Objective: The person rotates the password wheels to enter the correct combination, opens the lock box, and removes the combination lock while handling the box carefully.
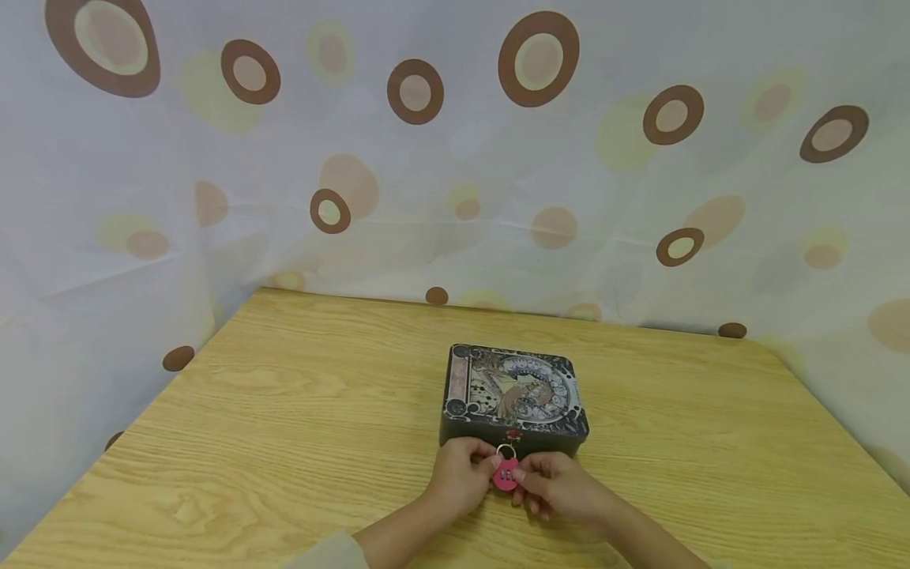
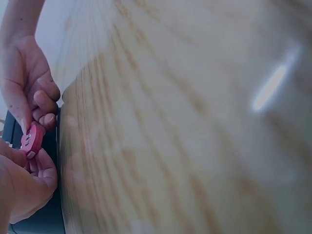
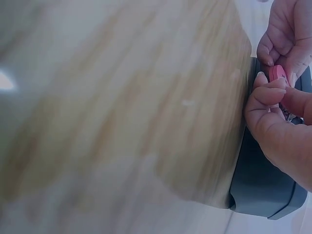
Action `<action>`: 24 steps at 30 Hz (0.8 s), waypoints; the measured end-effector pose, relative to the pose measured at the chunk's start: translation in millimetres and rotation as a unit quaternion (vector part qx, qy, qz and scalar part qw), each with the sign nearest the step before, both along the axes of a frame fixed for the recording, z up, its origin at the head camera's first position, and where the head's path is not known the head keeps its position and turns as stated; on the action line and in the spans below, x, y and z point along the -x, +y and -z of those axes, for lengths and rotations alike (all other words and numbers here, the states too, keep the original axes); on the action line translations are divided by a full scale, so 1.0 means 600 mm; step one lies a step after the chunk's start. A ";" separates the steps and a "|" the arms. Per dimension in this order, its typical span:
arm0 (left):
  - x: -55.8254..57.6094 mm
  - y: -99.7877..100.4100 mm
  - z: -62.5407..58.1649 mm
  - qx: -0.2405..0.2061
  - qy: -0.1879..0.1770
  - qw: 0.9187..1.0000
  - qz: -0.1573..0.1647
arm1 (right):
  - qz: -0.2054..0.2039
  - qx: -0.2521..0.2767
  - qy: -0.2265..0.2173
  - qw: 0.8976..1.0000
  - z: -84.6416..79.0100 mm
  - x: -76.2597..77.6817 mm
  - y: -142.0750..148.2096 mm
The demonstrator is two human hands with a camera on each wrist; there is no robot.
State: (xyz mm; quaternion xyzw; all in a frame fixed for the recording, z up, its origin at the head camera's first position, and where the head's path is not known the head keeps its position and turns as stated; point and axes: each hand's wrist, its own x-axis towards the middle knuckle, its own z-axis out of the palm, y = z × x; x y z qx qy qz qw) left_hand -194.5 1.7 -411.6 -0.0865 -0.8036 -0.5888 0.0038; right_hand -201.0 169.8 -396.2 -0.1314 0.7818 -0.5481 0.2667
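Observation:
A pink combination padlock (image 1: 505,476) with several number dials is at the front of a dark metal box (image 1: 462,429) with a pictured lid. Its silver shackle stands up just below the box's red clasp (image 1: 513,435); whether it passes through the clasp I cannot tell. My left hand (image 1: 458,476) pinches the padlock's left side between thumb and fingers. From the right, my right hand (image 1: 563,487) pinches the other edge, thumb beside the dials. The left wrist view shows the padlock (image 2: 30,140) between both hands; in the right wrist view my fingers partly hide it.
The box rests on a wood-grain table (image 1: 284,427), whose surface reflects light in both wrist views. Behind and at the sides hangs a pale cloth (image 1: 469,158) with brown and yellow ovals.

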 end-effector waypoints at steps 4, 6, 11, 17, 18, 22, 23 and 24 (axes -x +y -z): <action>0.000 -0.001 0.000 -0.002 0.008 1.000 0.001 | 0.007 0.007 0.003 1.000 0.005 0.001 -0.002; 0.000 -0.001 0.000 -0.003 0.009 1.000 0.001 | 0.011 0.010 0.002 1.000 0.007 0.001 -0.003; 0.000 -0.001 0.000 -0.011 -0.001 1.000 0.002 | 0.019 0.008 0.000 1.000 0.005 0.000 -0.004; -0.001 0.000 0.000 -0.010 -0.001 1.000 -0.002 | 0.025 0.008 0.009 1.000 0.003 -0.001 -0.006; -0.001 0.000 0.000 -0.009 -0.001 1.000 -0.002 | 0.025 0.008 0.010 1.000 0.003 -0.001 -0.006; -0.002 0.002 0.001 -0.009 -0.005 1.000 -0.002 | 0.021 0.011 0.011 1.000 0.002 -0.002 -0.007; -0.002 0.002 0.001 -0.010 -0.007 1.000 -0.002 | 0.020 0.012 0.011 1.000 0.002 -0.002 -0.007; -0.002 0.002 0.001 -0.011 -0.007 1.000 -0.001 | 0.019 0.013 0.011 1.000 0.002 -0.002 -0.006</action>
